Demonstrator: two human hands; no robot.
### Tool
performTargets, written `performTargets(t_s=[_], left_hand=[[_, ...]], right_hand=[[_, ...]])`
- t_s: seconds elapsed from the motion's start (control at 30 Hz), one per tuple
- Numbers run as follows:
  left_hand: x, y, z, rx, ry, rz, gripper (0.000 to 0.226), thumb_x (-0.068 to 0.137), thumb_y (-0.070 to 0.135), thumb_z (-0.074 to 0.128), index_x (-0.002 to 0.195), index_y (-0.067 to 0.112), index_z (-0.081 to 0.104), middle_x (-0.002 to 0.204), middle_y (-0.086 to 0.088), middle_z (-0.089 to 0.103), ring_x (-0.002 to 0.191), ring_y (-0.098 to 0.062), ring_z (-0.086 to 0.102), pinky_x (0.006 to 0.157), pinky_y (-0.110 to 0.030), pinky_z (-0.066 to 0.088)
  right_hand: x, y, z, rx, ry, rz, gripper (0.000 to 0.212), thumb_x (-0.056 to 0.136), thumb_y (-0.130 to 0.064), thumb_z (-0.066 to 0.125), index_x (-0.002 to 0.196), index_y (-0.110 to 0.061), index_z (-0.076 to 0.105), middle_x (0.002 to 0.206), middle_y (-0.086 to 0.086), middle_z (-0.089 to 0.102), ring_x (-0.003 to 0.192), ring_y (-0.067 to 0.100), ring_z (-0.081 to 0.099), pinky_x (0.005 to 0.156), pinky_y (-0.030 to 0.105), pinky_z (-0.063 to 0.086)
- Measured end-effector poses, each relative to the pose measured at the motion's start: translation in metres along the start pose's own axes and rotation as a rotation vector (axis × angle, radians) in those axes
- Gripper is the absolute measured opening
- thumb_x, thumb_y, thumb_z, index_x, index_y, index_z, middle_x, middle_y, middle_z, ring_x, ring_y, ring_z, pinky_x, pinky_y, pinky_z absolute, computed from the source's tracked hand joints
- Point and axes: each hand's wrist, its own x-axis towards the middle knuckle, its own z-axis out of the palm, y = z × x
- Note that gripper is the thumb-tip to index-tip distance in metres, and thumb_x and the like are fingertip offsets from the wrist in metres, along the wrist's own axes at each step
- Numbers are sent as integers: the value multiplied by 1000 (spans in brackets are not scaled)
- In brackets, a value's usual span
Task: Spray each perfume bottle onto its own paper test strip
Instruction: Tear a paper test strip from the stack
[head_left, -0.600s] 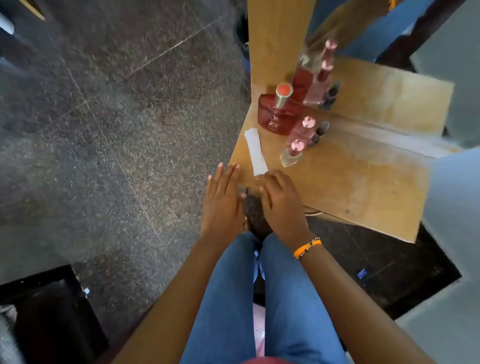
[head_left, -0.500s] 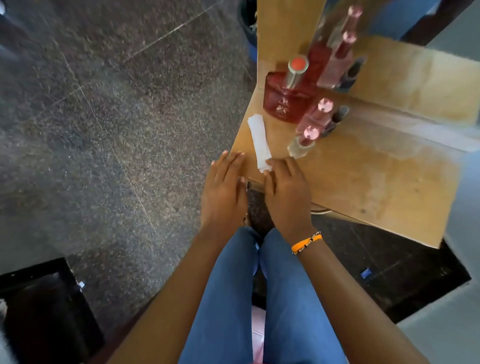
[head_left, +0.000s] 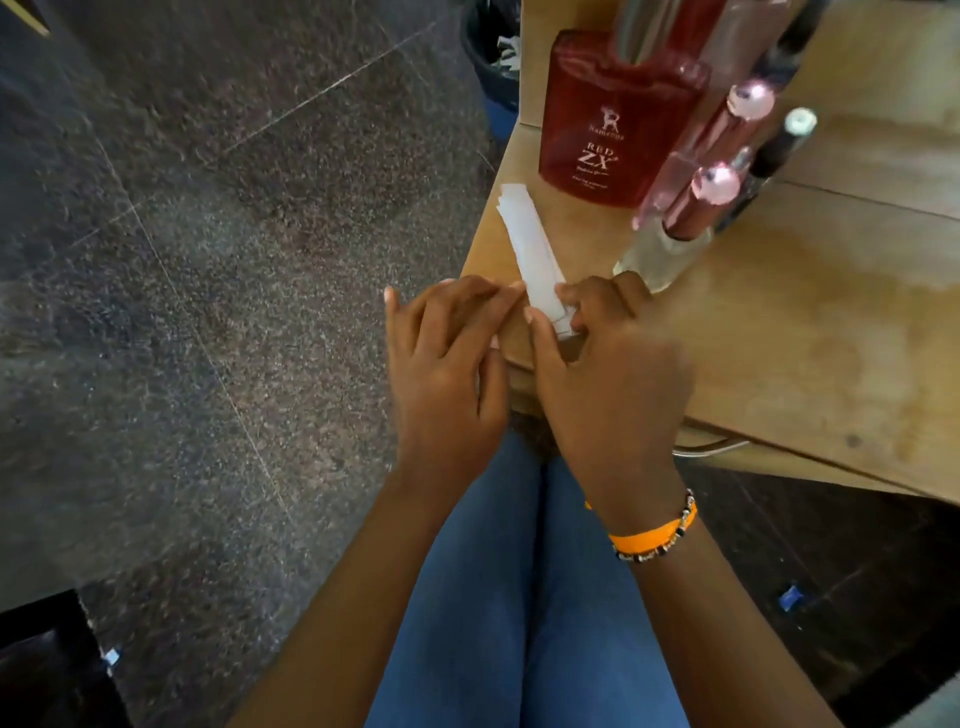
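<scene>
head view: a stack of white paper test strips (head_left: 530, 244) lies flat near the left edge of the light wooden table (head_left: 779, 332), its near end at the table's front corner. the right hand (head_left: 608, 384) curls its fingers and thumb onto that near end and pinches it. the left hand (head_left: 447, 374) touches the same end with nearly straight fingertips, holding nothing. a flat red glass perfume bottle (head_left: 613, 135) with a silver cap stands just behind the strips. a clear bottle with a pink metallic cap (head_left: 670, 234) stands right of the strips, close to the right hand. a second pink-capped bottle (head_left: 727, 135) and a slim dark vial (head_left: 779, 145) stand behind it. an orange wristband (head_left: 649, 535) circles the right wrist.
</scene>
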Motion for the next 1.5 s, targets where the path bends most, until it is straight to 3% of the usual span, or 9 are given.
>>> performTargets(t_s=[0.17, 0.53, 0.77, 0.83, 0.97, 1.2, 1.5], left_hand=[[0, 0, -4, 52, 6, 25, 37, 88, 14, 45, 119, 24, 63, 118, 1, 60, 111, -18, 46, 117, -48, 5], [0, 3, -10, 123, -58, 23, 36, 89, 23, 42, 119, 28, 61, 123, 6, 59, 114, -20, 49, 116, -50, 8], [6, 12, -23, 33, -129, -71, 36, 87, 14, 46, 116, 26, 65, 123, 4, 60, 113, -23, 49, 115, -56, 12], [14, 14, -29, -19, -168, -100, 38, 83, 9, 46, 112, 22, 68, 119, 3, 63, 111, -25, 49, 110, -57, 21], [22, 16, -38, -125, -159, -151, 36, 83, 5, 44, 104, 17, 71, 110, 1, 68, 109, -24, 47, 99, -41, 35], [25, 19, -36, -82, -220, -169, 29, 90, 11, 47, 103, 22, 71, 112, 6, 65, 112, -20, 41, 99, -30, 28], [15, 36, -34, -255, -156, -144, 35, 87, -1, 45, 106, 15, 69, 108, -1, 65, 109, -16, 39, 88, -14, 27]], right_hand=[[-4, -2, 0, -37, 54, -50, 17, 86, -23, 65, 91, -8, 69, 92, 11, 65, 65, 28, 61, 54, 24, 34], [-1, 0, 10, 93, 74, 126, 10, 83, -27, 67, 83, -17, 67, 88, -1, 63, 75, 23, 59, 58, 26, 30], [-5, -5, 0, -60, -5, 38, 24, 85, -32, 65, 101, -14, 67, 104, 5, 59, 84, 30, 61, 61, 29, 37], [0, -6, -4, -60, -25, 55, 23, 84, -28, 66, 100, -12, 69, 104, 6, 60, 86, 31, 60, 63, 29, 37], [8, -12, -9, -169, -81, 8, 22, 86, -24, 59, 94, -5, 69, 97, 13, 62, 85, 34, 59, 62, 28, 32], [5, -17, -11, -287, -58, -74, 26, 95, -18, 44, 99, -3, 65, 102, 14, 61, 87, 35, 60, 62, 32, 39], [2, -10, -14, -231, 49, -111, 14, 90, -2, 48, 90, 0, 62, 97, 16, 62, 76, 33, 58, 56, 29, 32]])
